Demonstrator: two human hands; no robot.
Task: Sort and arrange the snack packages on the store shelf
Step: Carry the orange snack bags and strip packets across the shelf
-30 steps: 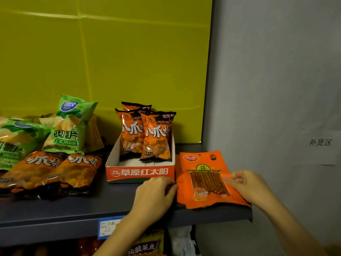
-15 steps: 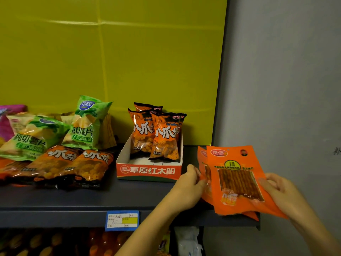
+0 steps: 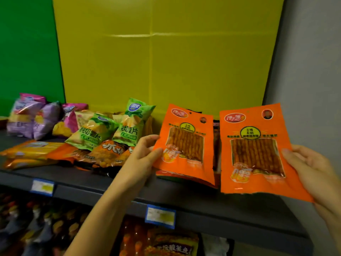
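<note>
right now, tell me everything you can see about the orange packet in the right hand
The orange packet is a flat, glossy plastic pouch with a clear window showing reddish-brown sticks and a red logo top left. The right hand grips its right edge, holding it upright and off the shelf, front to the camera.

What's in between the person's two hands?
In the head view, two orange snack packets: the left hand pinches the left packet, and the right hand holds the right packet. A narrow gap separates them.
</note>
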